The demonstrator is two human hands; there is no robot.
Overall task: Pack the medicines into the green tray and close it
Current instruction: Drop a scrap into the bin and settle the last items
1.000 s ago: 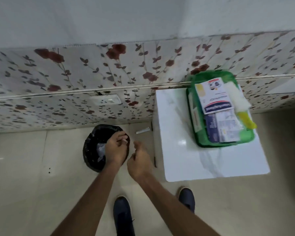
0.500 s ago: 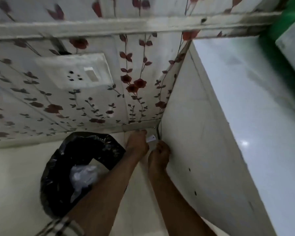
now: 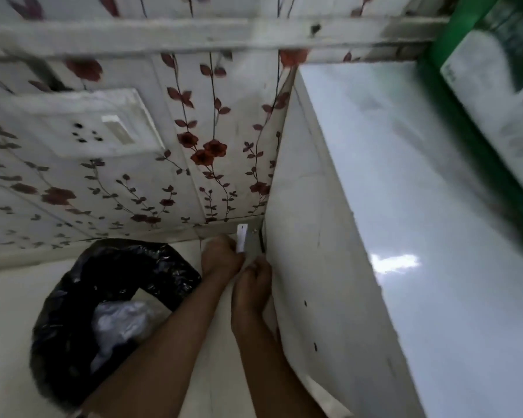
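I am bent low over the floor beside the white table point(image 3: 435, 206). My left hand point(image 3: 221, 259) is closed around a small white tube point(image 3: 242, 237), which sticks up from its fingers in the corner where the table's side meets the wall. My right hand point(image 3: 252, 286) is just beside it, with curled fingers that seem to hold nothing. The green tray point(image 3: 444, 37) shows only as a blurred edge on the table at the top right. A white medicine box point(image 3: 483, 86) lies in it.
A bin lined with a black bag point(image 3: 109, 303) stands on the floor to the left of my arms, with crumpled plastic inside. The flowered wall carries a white switch plate point(image 3: 103, 128). The table's white side panel point(image 3: 308, 267) is close against my right arm.
I have bent down from standing, and both hands moved from over the bin to the floor corner. My left hand has taken hold of the white tube and lifted it.
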